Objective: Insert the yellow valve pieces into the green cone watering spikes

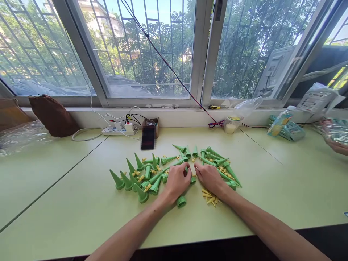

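Observation:
Several green plastic cone spikes (141, 173) lie scattered on the pale green table (81, 203), mixed with small yellow pieces (210, 198). My left hand (177, 180) rests over the middle of the pile, fingers curled on a green spike (181, 201) whose round end sticks out below the palm. My right hand (209, 177) lies just beside it, fingers bent and pinched toward the left hand's fingertips; what it grips is hidden. More spikes (217, 159) fan out behind the right hand.
A power strip (119, 129) with cables, a small dark box (148, 137), a brown pouch (53, 115) and a small jar (231, 125) line the windowsill edge. Teal packets (285, 127) lie at right, where another person's hand (335, 139) holds a plastic bag.

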{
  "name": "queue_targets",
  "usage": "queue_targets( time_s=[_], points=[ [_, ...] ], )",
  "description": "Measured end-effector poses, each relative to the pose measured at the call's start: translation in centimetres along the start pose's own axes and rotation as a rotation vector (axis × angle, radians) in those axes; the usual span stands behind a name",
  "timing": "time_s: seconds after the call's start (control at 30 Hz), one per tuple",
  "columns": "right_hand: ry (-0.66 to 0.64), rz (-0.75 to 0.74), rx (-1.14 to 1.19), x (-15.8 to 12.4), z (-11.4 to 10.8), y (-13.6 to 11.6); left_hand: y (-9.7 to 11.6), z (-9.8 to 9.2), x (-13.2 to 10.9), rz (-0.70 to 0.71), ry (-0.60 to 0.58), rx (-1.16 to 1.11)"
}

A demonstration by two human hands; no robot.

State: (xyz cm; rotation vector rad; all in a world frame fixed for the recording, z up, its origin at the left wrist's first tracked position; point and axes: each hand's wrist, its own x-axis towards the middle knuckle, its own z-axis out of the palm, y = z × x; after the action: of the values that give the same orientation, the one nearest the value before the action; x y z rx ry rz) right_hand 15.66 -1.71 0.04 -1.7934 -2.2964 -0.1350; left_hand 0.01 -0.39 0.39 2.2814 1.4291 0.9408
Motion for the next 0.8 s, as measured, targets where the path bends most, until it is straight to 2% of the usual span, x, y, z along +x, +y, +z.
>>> queue_targets(
  time_s=[0.17, 0.43, 0.8],
  points=[
    [0.044, -0.043, -0.055, -0.2, 0.32, -0.46, 0.05, 0.0, -0.12, 0.003, -0.007, 0.0],
    [-0.012, -0.08, -0.059, 0.05, 0.4, -0.43, 0.04, 0.03, -0.04, -0.006, -0.009, 0.011],
    [-0.007, -0.07, -0.075, 0.31, 0.61, -0.38, 0.0, -0.06, 0.11, -0.005, -0.004, 0.006]
  ],
)
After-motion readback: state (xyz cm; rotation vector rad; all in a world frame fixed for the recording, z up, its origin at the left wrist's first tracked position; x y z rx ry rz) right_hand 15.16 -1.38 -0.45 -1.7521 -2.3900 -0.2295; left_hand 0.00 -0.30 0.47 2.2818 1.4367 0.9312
